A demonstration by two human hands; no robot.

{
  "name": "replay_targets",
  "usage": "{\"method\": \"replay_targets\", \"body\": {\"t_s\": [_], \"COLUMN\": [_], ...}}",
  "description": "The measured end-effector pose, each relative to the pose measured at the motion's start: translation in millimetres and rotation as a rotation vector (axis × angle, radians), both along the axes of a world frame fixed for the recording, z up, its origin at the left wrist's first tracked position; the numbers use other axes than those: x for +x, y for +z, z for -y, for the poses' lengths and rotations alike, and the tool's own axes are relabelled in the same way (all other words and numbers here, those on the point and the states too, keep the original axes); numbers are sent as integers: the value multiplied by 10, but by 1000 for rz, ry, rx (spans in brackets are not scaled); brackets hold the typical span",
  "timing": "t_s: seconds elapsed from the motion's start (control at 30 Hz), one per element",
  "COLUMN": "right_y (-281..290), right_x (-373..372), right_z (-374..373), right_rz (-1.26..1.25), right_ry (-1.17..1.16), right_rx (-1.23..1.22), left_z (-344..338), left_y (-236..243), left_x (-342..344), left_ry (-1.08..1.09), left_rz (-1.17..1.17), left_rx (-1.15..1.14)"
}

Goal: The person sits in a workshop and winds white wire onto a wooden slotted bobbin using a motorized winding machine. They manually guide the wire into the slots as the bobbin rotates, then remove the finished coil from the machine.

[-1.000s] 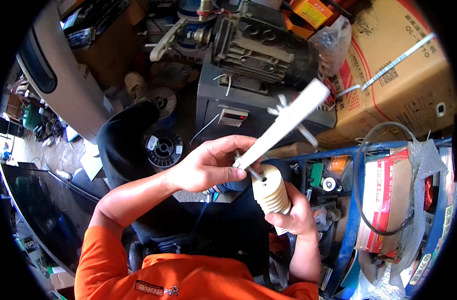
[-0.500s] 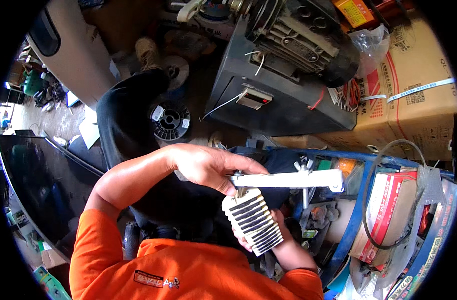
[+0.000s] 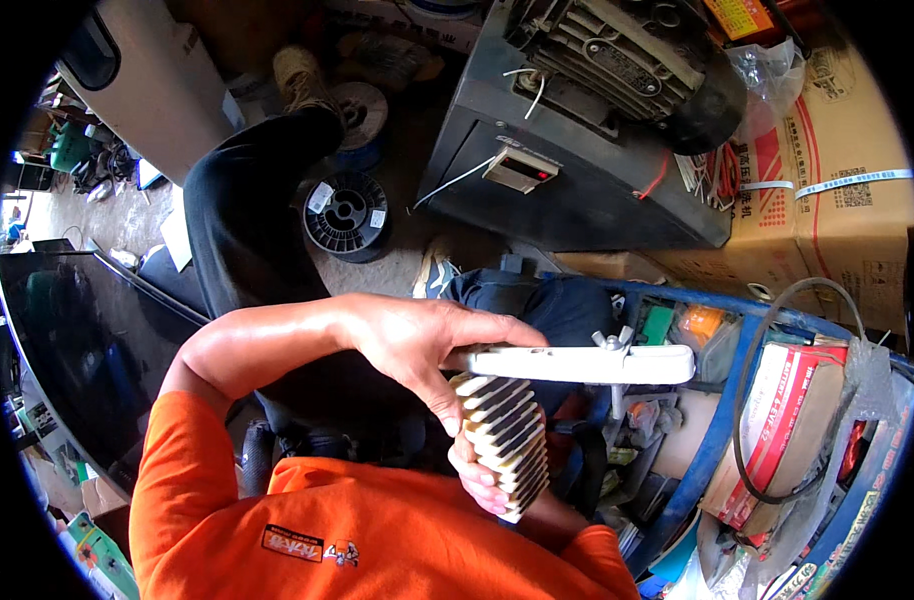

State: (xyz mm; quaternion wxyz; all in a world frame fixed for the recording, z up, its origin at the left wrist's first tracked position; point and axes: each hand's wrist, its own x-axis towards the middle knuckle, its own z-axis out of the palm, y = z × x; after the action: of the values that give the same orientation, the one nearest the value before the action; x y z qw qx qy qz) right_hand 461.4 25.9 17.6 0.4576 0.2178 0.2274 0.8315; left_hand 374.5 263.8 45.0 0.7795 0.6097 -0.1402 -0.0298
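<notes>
My left hand (image 3: 407, 345) is closed around the left end of a white bar (image 3: 577, 365), index finger along the top and thumb bent down. A metal wing nut (image 3: 611, 341) sits on the bar toward its right end, with a stem showing below. Beneath the left end hangs a cream ribbed block (image 3: 507, 440) with dark slots between its ribs. My right hand (image 3: 475, 478) grips this block from below, fingers wrapped over its left side. Part of the right palm is hidden behind the block. How block and bar join is covered by my left hand.
A blue-framed bin (image 3: 732, 410) with assorted parts and a red-and-white box (image 3: 777, 430) stands at right. Ahead is a dark metal cabinet (image 3: 577, 200) bearing an electric motor (image 3: 627, 70). A black wire spool (image 3: 346, 215) lies on the floor beside my leg. A large carton (image 3: 847, 240) stands far right.
The ribbed block has turned, so its slotted face looks narrower and steeper. My right fingers now show on its left side. The wing nut sits closer to the bar. The view shifted slightly.
</notes>
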Motion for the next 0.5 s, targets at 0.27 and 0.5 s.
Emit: {"method": "replay_targets", "body": {"t_s": [0.27,0.5], "right_y": [205,393], "right_x": [198,726], "right_z": [-90,-65], "right_rz": [435,1051], "right_ry": [54,-457], "right_rx": [-189,-321], "left_z": [-16,-152], "left_y": [36,88], "left_x": [-66,-80], "left_ry": [142,302], "left_rz": [37,-235], "left_rx": [3,-74]}}
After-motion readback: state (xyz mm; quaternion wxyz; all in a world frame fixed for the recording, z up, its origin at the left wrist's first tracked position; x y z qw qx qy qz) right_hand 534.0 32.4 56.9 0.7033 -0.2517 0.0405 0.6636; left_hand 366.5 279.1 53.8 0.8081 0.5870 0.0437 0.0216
